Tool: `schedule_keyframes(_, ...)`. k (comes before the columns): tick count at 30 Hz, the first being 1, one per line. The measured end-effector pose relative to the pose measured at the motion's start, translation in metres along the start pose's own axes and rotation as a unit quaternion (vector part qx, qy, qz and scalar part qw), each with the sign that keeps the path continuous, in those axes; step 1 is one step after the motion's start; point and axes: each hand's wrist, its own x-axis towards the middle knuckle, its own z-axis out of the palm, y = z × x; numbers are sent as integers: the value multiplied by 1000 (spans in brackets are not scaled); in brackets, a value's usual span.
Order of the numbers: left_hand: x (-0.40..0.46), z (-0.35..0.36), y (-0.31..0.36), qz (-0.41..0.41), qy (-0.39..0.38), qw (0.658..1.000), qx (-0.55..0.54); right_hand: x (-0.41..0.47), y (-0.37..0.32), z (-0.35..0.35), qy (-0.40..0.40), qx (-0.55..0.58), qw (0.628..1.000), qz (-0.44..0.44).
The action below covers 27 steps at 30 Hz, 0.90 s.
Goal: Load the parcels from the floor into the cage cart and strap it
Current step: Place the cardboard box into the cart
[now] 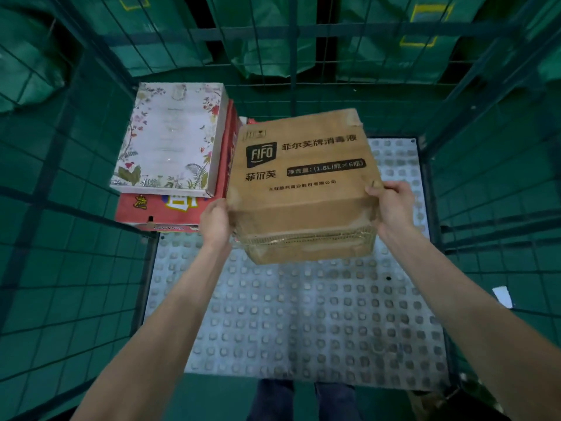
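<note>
I hold a brown cardboard box [303, 183] printed "FIFO" in the air over the studded grey floor [303, 323] of the green wire cage cart [54, 226]. My left hand [215, 221] grips its left side and my right hand [391, 205] grips its right side, fingers curled over the edges. At the cart's back left a white floral box [170, 138] lies on top of a red box [158, 211]. The brown box hangs just right of that stack, tilted toward me.
Wire mesh walls close the cart on the left, back and right [498, 208]. Green bags [273, 34] hang behind the back wall. A white scrap [502, 296] sits by the right wall. My legs [303, 399] stand at the cart's near edge.
</note>
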Motion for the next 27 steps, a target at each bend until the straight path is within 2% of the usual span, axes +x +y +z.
schedule_keyframes(4, 12, -2, -20, -17, -4, 999, -44, 15, 21, 16, -20, 8, 1000, -16)
schedule_keyframes(7, 9, -3, -36, -28, -7, 998, -48, 25, 54, 12, -10, -40, 999, 13)
schedule_keyframes(12, 22, -4, -82, -42, -106, 992, 63, 30, 96, -13, 11, -90, 993, 79)
schedule_keyframes(14, 42, -5, -101, -50, -99, 989, 96, 31, 94, -11, -23, -118, 990, 77)
schedule_keyframes(17, 21, 8, -71, -73, -98, 991, 64, 38, 86, -2, -47, -198, 977, 67)
schedule_keyframes(21, 15, 6, -70, -80, -79, 993, 26, 29, 86, -5, -69, -193, 976, 76)
schedule_keyframes(23, 12, -6, -77, -88, -56, 994, 30, 18, 90, -15, -92, -229, 966, 77)
schedule_keyframes(27, -2, -42, -101, -96, -20, 985, 143, -14, 99, -35, -184, -264, 936, 145)
